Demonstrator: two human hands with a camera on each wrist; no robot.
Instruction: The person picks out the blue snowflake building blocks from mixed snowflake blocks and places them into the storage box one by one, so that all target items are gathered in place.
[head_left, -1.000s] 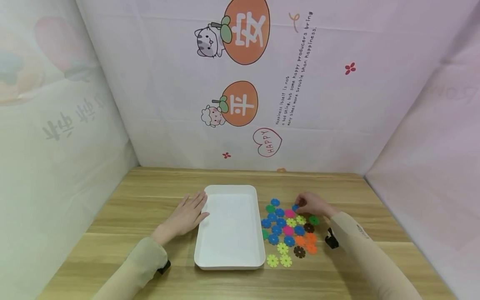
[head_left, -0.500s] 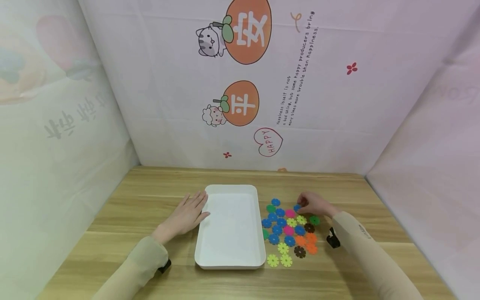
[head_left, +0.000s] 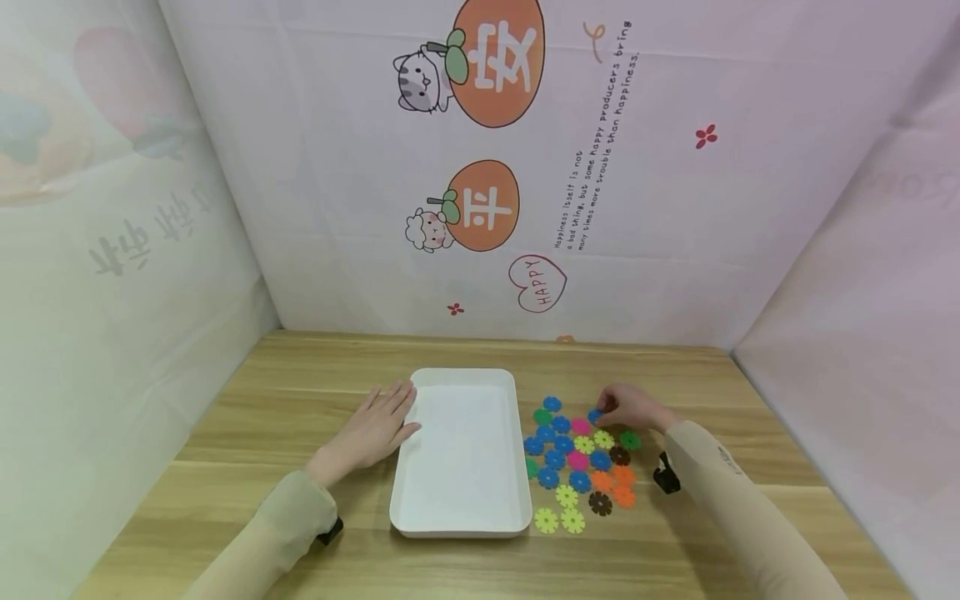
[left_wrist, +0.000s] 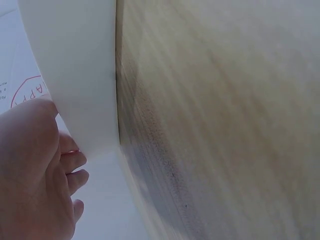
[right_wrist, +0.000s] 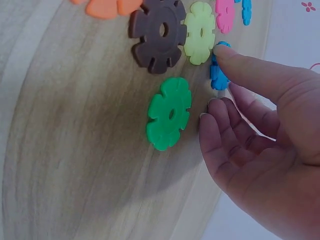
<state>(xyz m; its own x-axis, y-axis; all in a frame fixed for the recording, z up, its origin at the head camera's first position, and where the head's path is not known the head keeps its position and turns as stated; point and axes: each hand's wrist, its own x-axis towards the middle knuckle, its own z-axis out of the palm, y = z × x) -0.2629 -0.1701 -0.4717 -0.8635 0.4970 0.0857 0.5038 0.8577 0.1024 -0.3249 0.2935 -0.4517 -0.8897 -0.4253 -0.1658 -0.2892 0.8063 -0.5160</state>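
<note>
My left hand (head_left: 375, 427) rests with straight fingers on the left rim of a white rectangular tray (head_left: 465, 458). In the left wrist view, that hand (left_wrist: 32, 165) touches the tray's outer wall (left_wrist: 80, 75). Right of the tray, my right hand (head_left: 633, 408) pinches a blue notched plastic disc (head_left: 595, 415) at the far edge of a spread of similar discs. From the right wrist, the thumb lies on the blue disc (right_wrist: 219, 75), partly covering it; the hand's other fingers (right_wrist: 215, 135) are bent. A green notched disc (right_wrist: 170, 114) lies flat near that hand.
Several loose discs lie between tray and right arm: blue (head_left: 563, 444), pink (head_left: 577, 460), yellow (head_left: 572, 521), orange (head_left: 623, 497) and brown (head_left: 600, 503). They sit on a wooden table (head_left: 322, 367). Printed white cloth walls (head_left: 337, 208) stand at the back and sides.
My right hand has shifted very slightly right with the blue disc between its fingers. The left hand stays on the tray rim.
</note>
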